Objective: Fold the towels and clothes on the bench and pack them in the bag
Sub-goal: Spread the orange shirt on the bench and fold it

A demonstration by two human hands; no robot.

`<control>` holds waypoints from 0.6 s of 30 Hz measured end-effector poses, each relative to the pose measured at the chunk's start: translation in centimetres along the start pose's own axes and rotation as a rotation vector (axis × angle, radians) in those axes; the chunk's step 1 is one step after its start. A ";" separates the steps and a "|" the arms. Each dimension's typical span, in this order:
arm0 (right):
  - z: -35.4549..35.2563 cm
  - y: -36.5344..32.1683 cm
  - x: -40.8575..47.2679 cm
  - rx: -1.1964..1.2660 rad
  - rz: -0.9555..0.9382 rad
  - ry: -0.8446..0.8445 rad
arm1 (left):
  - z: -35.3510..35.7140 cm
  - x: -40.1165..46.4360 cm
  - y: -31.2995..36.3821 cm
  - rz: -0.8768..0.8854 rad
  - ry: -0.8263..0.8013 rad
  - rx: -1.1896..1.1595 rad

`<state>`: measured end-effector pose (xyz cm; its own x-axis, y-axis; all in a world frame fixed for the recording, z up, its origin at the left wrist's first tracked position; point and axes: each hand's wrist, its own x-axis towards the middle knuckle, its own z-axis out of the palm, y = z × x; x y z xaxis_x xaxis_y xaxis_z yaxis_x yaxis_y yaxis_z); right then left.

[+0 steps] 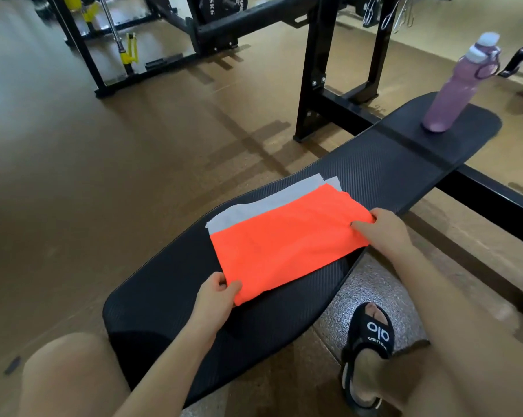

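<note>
A long black bench (374, 170), its padding ribbed, carries a flat orange towel (284, 236) lying on a grey cloth (272, 200) at mid-bench. The left hand (215, 299) pinches the towel's near corner; the right hand (383, 230) grips its right edge. A smooth lilac bottle (452, 91) stands upright at the bench's far end.

The folded grey towel (272, 200) lies mostly hidden under the bright orange cloth (284, 239), showing only along its far and left edges. The left hand (216, 296) has its fingertips tucked out of sight beneath the orange cloth's near corner. The black padded worktop (374, 170) is covered at its near end by the person's forearm and bare knee. The black weight plate (212, 7) at the far end is cut off by the top edge, its lettering too blurred to read fully.
</note>
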<state>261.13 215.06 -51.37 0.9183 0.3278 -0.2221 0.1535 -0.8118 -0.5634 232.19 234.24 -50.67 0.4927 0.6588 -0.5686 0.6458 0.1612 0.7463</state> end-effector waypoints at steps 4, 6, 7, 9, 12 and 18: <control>-0.9 -0.4 0.0 0.041 0.030 -0.027 | 0.0 0.4 -0.3 0.015 -0.008 0.029; -0.8 0.0 0.3 0.064 0.075 -0.052 | -0.2 1.0 0.2 -0.025 0.000 -0.019; -0.8 0.1 0.4 0.069 0.086 -0.065 | -0.3 1.3 0.5 -0.043 0.008 -0.055; -0.8 0.1 0.6 0.052 0.078 -0.070 | -0.4 2.0 1.1 -0.051 0.021 -0.085; -0.8 0.0 1.0 -0.006 0.066 -0.043 | -0.2 2.4 1.4 -0.026 0.019 -0.015; -0.5 0.3 1.6 -0.118 0.001 -0.103 | 0.2 2.8 0.9 -0.002 0.001 0.067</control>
<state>262.77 215.12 -51.49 0.8773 0.3694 -0.3064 0.1995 -0.8614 -0.4671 234.22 236.09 -51.66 0.4906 0.6594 -0.5697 0.6846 0.1129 0.7202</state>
